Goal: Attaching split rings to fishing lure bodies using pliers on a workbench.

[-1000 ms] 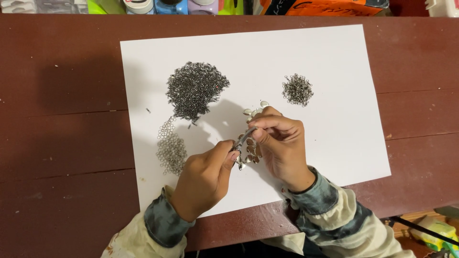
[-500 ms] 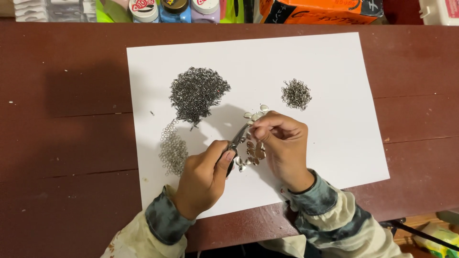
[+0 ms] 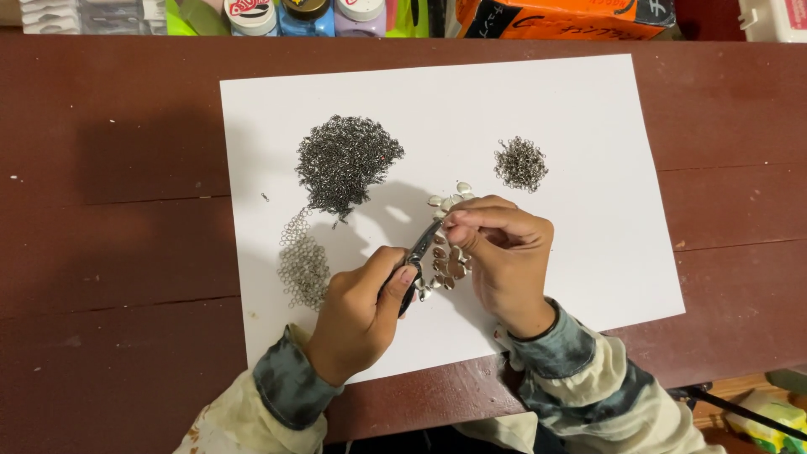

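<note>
On the white paper sheet (image 3: 588, 168) covering the dark red wooden surface (image 3: 109, 210), the left hand (image 3: 361, 315) grips small dark-handled pliers (image 3: 418, 261). The right hand (image 3: 504, 252) pinches a chain of silvery oval metal pieces (image 3: 444, 267) at the plier tips, near the large heap of tiny dark metal rings (image 3: 346, 161).

L hand (image 3: 361, 311) grips pliers (image 3: 418, 255) w/ tip at R hand (image 3: 503, 256) fingertips, over white paper (image 3: 588, 126).

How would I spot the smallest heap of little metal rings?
Find the white sheet of paper on the dark red table. On its right side, above the right hand, sits a small round heap, far smaller than the big dark pile.
</note>
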